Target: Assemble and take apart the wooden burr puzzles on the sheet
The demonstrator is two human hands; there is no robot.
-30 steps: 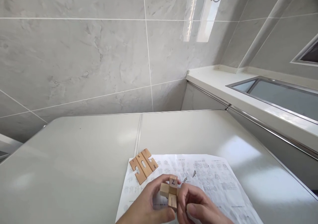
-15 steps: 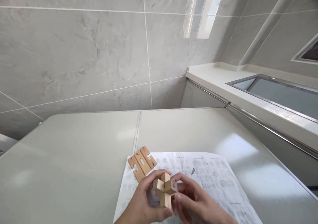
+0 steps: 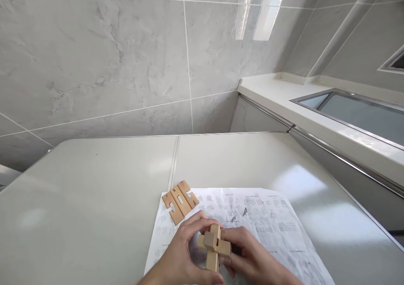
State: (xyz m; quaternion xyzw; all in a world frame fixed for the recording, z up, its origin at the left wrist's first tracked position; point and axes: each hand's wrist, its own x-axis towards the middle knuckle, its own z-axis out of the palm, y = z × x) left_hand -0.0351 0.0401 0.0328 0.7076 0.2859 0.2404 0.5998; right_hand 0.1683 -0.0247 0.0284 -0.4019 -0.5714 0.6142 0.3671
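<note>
Between both hands is a wooden burr puzzle, a cross of interlocking pale bars, held just above a printed sheet. My left hand curves round its left side, fingers at the top bar and thumb at the bottom one. From the right, my right hand grips the puzzle's right-hand bar, its fingertips partly hidden behind the wood. Beyond my left hand lie flat wooden pieces with notches, a slot and handwritten numbers, side by side on the sheet's upper left corner.
The creased paper sheet with small printed diagrams lies on a pale glossy table with a seam. A grey tiled wall rises behind. To the right stands a white counter with a metal-framed sink.
The puzzle has turned in my hands: the numbered bar end no longer shows and a plain end faces me. My view has tilted slightly downward.
</note>
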